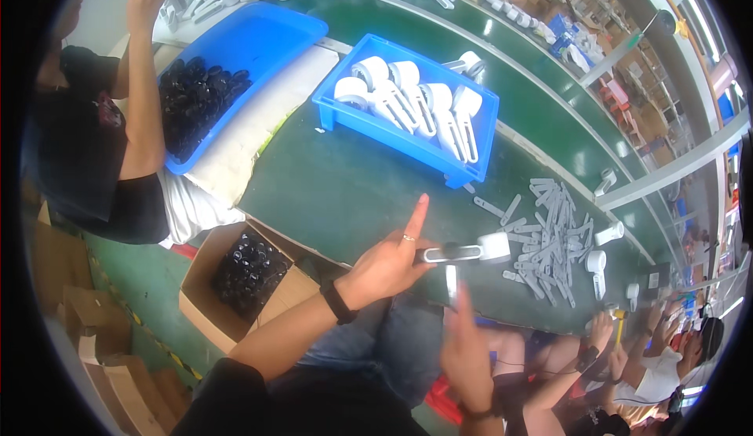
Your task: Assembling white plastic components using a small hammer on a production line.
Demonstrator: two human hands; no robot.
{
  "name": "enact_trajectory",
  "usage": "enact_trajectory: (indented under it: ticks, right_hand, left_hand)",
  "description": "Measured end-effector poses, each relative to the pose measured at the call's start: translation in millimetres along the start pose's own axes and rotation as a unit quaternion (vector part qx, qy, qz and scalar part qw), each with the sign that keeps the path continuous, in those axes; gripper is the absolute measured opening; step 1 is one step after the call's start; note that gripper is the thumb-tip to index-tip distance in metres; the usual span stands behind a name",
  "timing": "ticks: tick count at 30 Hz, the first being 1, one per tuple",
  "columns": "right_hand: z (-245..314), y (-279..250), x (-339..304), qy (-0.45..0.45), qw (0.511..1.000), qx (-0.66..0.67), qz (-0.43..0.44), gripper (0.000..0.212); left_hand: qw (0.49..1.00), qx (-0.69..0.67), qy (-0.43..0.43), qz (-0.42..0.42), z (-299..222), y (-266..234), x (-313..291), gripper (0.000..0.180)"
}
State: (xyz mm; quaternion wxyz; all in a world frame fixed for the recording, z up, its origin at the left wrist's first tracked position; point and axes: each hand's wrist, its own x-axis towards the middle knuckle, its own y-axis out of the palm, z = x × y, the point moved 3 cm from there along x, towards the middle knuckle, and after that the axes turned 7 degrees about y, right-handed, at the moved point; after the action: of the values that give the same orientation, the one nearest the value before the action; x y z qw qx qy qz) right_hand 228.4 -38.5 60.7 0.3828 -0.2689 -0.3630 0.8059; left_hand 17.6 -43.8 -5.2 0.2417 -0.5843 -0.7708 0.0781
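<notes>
My left hand (384, 267), with a ring and a black wristband, grips the handle end of a white plastic part (492, 246) with a round head and a slotted handle. Its index finger points up, away from the part. Just below the handle, my right hand (468, 357) is smeared by motion; a pale grey strip (451, 280) shows at its fingertips, seemingly pinched there. Beyond both hands stands a blue bin (400, 142) with several similar white parts lying in it. A heap of grey plastic strips (549, 240) lies on the green table to the right.
At the left, a blue tray (274, 36) holds black round pieces beside a co-worker (86, 145). An open cardboard box (208, 302) of black pieces stands below the table edge. More white parts (596, 263) lie past the strips. Other workers' hands (600, 330) show at lower right.
</notes>
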Motion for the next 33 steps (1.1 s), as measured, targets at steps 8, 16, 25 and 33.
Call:
enact_trajectory:
  ticks: [8, 16, 25, 33]
  right_hand:
    - [-22.9, 15.4, 5.9, -0.001, 0.999, -0.031, -0.016, 0.058]
    - [-96.3, -12.2, 8.9, 0.112, 0.94, 0.29, -0.143, 0.044]
    - [-96.8, -21.8, 57.5, 0.137, 0.892, 0.399, -0.16, 0.033]
    - [-112.3, -7.6, 74.3, 0.153, 0.897, 0.38, -0.169, 0.029]
  left_hand:
    - [1.0, 0.025, -0.016, 0.006, 7.3, 4.4, -6.9, 0.117]
    - [0.941, 0.175, 0.28, -0.072, -3.5, 1.5, -19.6, 0.069]
    - [0.928, 0.216, 0.292, -0.087, -4.2, -0.8, -18.2, 0.056]
    - [0.96, 0.178, 0.205, -0.069, -15.2, -2.5, 1.3, 0.039]
